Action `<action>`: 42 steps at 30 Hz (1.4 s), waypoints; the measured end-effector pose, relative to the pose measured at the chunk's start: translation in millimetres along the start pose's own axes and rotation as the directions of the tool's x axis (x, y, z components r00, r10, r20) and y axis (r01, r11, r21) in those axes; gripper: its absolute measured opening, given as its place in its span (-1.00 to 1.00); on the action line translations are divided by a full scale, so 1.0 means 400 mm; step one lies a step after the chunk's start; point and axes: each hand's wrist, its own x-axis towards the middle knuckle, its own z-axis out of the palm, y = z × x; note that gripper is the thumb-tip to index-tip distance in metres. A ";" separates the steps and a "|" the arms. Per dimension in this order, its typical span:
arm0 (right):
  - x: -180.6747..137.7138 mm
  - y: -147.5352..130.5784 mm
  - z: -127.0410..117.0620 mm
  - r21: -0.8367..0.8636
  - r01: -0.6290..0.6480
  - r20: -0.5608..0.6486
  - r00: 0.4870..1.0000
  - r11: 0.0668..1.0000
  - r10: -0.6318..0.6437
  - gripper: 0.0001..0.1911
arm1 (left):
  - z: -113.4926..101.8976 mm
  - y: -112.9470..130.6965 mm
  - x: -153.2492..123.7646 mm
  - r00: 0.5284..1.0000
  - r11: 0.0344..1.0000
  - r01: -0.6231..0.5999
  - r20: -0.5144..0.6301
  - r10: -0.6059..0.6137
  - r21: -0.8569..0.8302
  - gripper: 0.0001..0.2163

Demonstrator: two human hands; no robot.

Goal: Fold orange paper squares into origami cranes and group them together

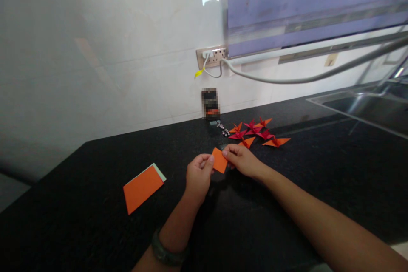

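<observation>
Between my hands is a small folded square of orange origami paper [219, 160], held above the black counter. My left hand [199, 174] pinches its left corner, thumb on top. On the opposite side, my right hand [241, 159] grips the upper right edge between thumb and fingers. Just beyond lie several folded paper cranes [253, 128] in orange and red; one orange crane [247, 142] is close behind my right hand. To the left rests a stack of orange paper [143, 189] with a pale green sheet showing at its edge.
A phone-like object [211, 104], blurred out, leans on the wall with a beaded strap [223, 129] beside it. Above are a socket panel [212, 56] and a grey hose [287, 80]. A metal sink [360, 108] is set into the counter [95, 161] at right.
</observation>
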 end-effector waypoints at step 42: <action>-0.001 0.000 -0.008 -0.099 0.165 -0.062 0.983 0.981 -0.172 -0.87 | -0.002 -0.024 0.005 0.971 0.982 0.181 0.152 -0.187 0.056 -0.82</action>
